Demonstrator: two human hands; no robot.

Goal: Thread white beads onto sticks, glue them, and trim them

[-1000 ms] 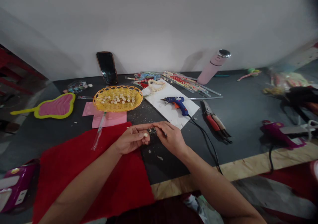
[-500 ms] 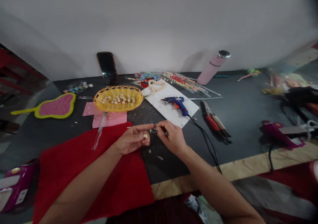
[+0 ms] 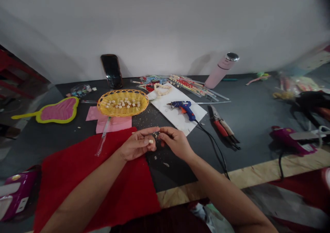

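My left hand (image 3: 138, 145) is turned partly palm up over the edge of the red cloth (image 3: 103, 184). Its thumb and curled fingers hold a small cream-coloured piece (image 3: 151, 141), while the index finger stretches to the right. My right hand (image 3: 177, 141) meets that index fingertip with its own fingertips. Its thumb sits slightly below and apart from its index finger, and I make out nothing between them. Pale crumbs (image 3: 156, 135) lie on the dark table below the fingers. Beyond my left hand stands a yellow woven basket (image 3: 123, 113) with several small cream pieces in it.
A blue glue gun (image 3: 184, 105) lies on white paper (image 3: 177, 119), its cable running toward the front edge. Red-handled pruners (image 3: 223, 126) are to the right. Farther back are bundled sticks (image 3: 193, 85), a pink bottle (image 3: 219, 69) and a leaning phone (image 3: 111, 71).
My right hand has shifted slightly left, and its fingers have gone from a pinch to a looser, straighter pose against the left index fingertip. My left hand has hardly moved.
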